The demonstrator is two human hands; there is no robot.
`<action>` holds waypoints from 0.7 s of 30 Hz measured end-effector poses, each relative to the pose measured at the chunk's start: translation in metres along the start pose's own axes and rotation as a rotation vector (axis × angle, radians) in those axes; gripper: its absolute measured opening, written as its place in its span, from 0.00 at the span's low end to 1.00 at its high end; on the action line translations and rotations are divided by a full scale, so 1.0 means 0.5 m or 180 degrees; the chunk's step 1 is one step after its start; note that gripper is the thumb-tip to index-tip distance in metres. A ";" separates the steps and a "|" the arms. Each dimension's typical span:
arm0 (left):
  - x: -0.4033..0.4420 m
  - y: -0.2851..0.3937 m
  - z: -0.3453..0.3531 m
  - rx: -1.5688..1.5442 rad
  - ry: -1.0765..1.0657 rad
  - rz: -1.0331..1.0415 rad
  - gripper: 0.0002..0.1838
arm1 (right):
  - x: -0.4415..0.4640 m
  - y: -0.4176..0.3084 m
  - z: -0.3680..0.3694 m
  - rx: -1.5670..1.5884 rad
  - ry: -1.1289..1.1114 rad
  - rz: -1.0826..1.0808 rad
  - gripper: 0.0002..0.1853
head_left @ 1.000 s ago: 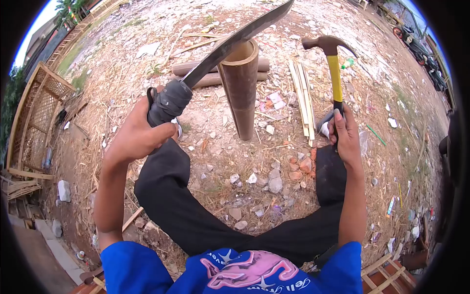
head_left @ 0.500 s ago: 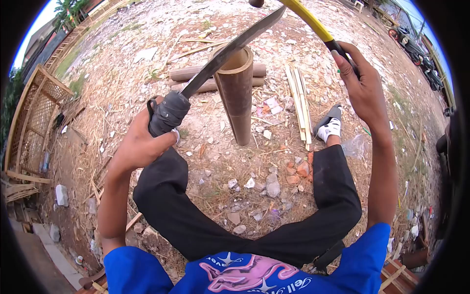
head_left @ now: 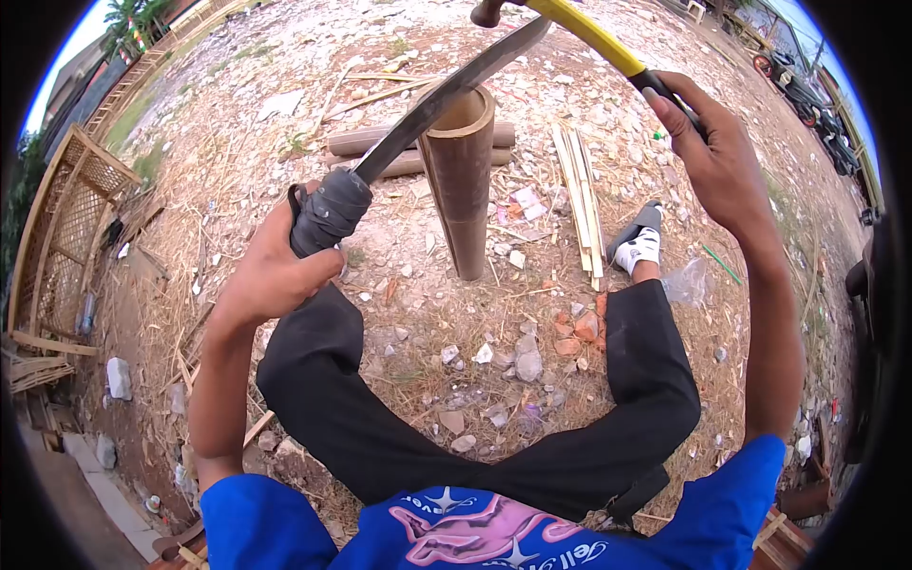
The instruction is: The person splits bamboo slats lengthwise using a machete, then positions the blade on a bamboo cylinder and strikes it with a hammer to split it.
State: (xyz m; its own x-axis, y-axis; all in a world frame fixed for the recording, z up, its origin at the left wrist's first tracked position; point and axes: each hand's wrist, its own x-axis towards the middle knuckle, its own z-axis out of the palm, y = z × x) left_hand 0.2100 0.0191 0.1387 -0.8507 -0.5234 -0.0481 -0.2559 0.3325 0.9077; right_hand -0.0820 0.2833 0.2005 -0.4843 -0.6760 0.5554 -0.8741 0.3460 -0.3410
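My left hand [head_left: 275, 261] is wrapped round the black-taped handle of a machete [head_left: 408, 128]. Its long dark blade slants up to the right, across the rim of a thick bamboo tube [head_left: 459, 190] that stands upright on the ground. I cannot tell how deep the edge sits in the rim. In my right hand [head_left: 712, 142] is a hammer [head_left: 589, 36] with a yellow and black handle. The hammer's head is at the top edge of the view, just above the blade's tip.
Behind the tube lie bamboo lengths [head_left: 366, 141]. Split bamboo strips [head_left: 578, 195] lie to its right, near my foot [head_left: 638, 242]. Broken bricks [head_left: 581, 331] and stones [head_left: 528, 359] litter the ground before me. A woven bamboo panel [head_left: 71, 223] leans at the left; motorcycles [head_left: 807, 95] stand far right.
The hammer has come lower into view, its head now showing near the blade's tip. My right hand has shifted slightly right. The machete and tube have barely moved.
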 end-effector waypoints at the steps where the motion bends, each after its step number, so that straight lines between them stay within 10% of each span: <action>1: -0.002 0.001 -0.002 -0.0054 -0.0029 -0.0009 0.31 | 0.001 -0.006 -0.014 0.0117 0.0068 0.0245 0.21; 19: -0.009 -0.003 0.000 0.0008 0.0157 -0.0262 0.29 | 0.030 0.031 -0.033 0.1398 0.0841 0.0052 0.21; 21: -0.003 -0.004 -0.003 0.0127 0.0232 -0.0355 0.29 | 0.013 0.044 0.010 0.0253 0.0315 -0.0182 0.22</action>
State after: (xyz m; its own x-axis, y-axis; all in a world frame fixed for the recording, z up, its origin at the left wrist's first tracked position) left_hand 0.2126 0.0180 0.1374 -0.7807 -0.6140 -0.1161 -0.3664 0.2993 0.8810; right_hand -0.1044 0.2833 0.1929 -0.4386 -0.6242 0.6465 -0.8964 0.2534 -0.3636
